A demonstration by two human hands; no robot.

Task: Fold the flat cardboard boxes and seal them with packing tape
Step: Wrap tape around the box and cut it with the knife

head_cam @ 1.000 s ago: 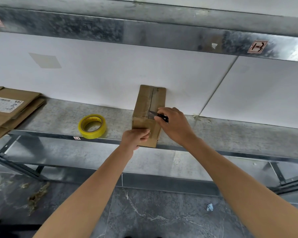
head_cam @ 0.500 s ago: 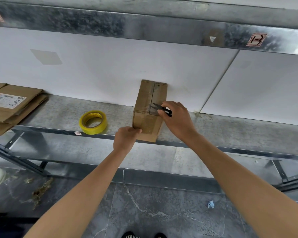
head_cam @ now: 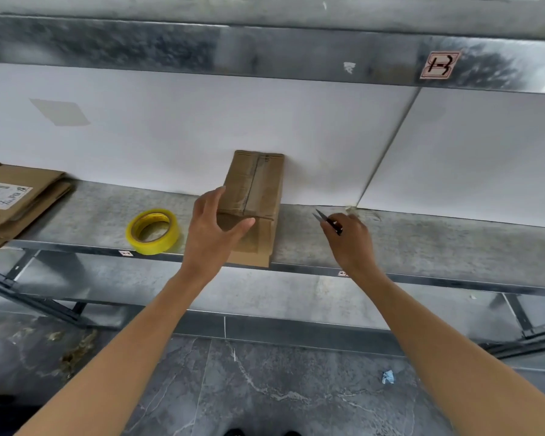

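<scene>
On the grey floor [head_cam: 265,388] nearest the camera lies a small blue scrap [head_cam: 387,377]. Both bare arms reach up to the metal shelf [head_cam: 438,247]. The left hand [head_cam: 213,229] is open with its fingers spread, held at the left front corner of the box [head_cam: 255,190]. Half a second ago it was curled low against the box's front edge. Whether it touches the cardboard now cannot be told. The right hand [head_cam: 351,243] pinches a small pair of snips [head_cam: 328,220], blades pointing up and to the left. It has left the top seam of the box, where it was working, and now sits off to the right above bare shelf. The hands are well apart. The taped box stands unmoved on the shelf, its far end against the white wall [head_cam: 139,136]. The yellow roll of tape [head_cam: 153,231] lies just left of it, and the flat boxes [head_cam: 16,199] are stacked at the far left.
</scene>
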